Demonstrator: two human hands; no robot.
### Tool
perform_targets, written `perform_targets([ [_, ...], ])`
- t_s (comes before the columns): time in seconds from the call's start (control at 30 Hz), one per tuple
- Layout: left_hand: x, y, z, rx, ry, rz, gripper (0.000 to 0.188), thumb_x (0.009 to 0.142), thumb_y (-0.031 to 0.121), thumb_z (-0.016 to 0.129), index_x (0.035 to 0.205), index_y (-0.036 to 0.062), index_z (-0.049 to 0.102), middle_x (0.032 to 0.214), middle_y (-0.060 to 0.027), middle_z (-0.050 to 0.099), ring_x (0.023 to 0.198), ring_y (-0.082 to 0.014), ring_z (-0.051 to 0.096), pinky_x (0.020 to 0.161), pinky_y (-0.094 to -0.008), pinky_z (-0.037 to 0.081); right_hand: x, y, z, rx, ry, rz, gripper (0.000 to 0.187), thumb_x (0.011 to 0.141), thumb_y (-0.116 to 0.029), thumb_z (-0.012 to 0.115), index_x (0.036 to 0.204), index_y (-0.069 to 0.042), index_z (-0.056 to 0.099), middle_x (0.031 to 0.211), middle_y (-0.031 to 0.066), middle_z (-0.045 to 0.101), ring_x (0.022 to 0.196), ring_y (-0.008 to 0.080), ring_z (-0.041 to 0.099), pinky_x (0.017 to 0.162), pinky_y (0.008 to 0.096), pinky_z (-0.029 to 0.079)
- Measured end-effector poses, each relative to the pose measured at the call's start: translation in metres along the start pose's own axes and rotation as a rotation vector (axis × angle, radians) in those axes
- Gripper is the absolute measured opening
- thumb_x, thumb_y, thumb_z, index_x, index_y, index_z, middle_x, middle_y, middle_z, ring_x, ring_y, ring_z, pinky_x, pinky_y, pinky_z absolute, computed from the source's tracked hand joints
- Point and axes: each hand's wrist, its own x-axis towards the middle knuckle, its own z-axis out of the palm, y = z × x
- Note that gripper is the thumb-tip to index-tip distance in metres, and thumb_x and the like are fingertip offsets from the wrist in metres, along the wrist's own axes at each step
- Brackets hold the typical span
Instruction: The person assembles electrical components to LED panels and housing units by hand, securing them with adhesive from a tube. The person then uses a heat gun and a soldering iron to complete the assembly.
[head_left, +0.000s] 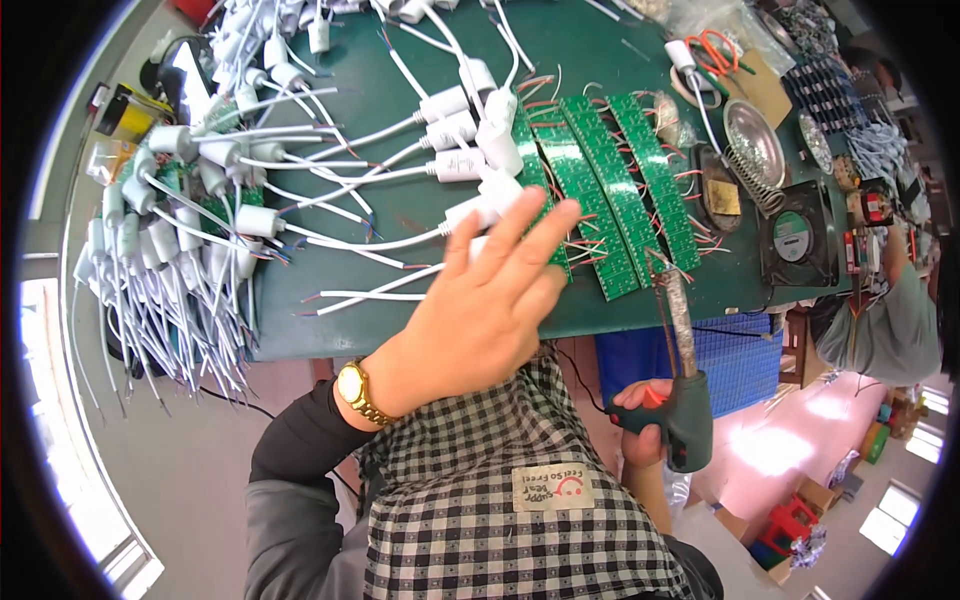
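My left hand (490, 295), wearing a gold watch (362, 392), reaches over the green table with its fingers stretched out and spread. Its fingertips lie over the left edge of the green circuit boards (600, 190) and the lowest of the white cylindrical parts with cables (460, 165). Whether they press on a part cannot be made out; the thumb is hidden. At the table's front edge my right hand (642, 430) is wrapped round the dark green handle of a soldering gun (688, 400). The gun's tip points up to the lower end of the right-hand boards, close to their red and white wires.
A large heap of white cabled parts (170, 240) covers the table's left side. On the right are a metal dish (752, 142), a coiled spring stand (755, 185), a sponge tray (722, 197) and a black fan (798, 238). Another person's arm (893, 262) shows at far right.
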Motion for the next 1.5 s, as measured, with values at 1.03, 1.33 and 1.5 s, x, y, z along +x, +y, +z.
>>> perform_targets([
  [1.03,0.044,-0.104,-0.124,-0.107,0.108,-0.365,0.042,0.068,-0.001,0.07,0.106,0.0043,0.055,0.091,-0.0128,0.064,0.088,-0.0263,0.064,0.076,-0.0353,0.05,0.13,-0.016,0.054,0.473,0.09,0.038,0.033,0.093,-0.027,0.045,0.112,0.0,0.05,0.073,0.0095,0.051,0.063,0.0191,0.052,0.06,0.0318,0.046],
  [1.33,0.019,-0.117,-0.315,-0.17,0.647,-0.22,0.039,0.074,0.004,0.077,0.111,0.0028,0.061,0.096,-0.0045,0.069,0.082,-0.0082,0.062,0.073,-0.0199,0.048,0.169,0.0,0.037,0.357,0.045,0.005,0.026,0.093,-0.019,0.048,0.111,0.0,0.052,0.073,0.0075,0.051,0.065,0.0187,0.051,0.085,0.0414,0.045],
  [1.5,-0.031,-0.1,-0.432,0.375,1.017,-0.2,0.037,0.078,0.007,0.075,0.112,0.0002,0.062,0.094,-0.0045,0.07,0.082,-0.0083,0.063,0.074,-0.0184,0.048,0.165,-0.001,0.053,0.334,-0.019,0.013,0.025,0.089,-0.011,0.052,0.11,0.003,0.052,0.077,0.008,0.053,0.069,0.0162,0.052,0.064,0.0312,0.048],
])
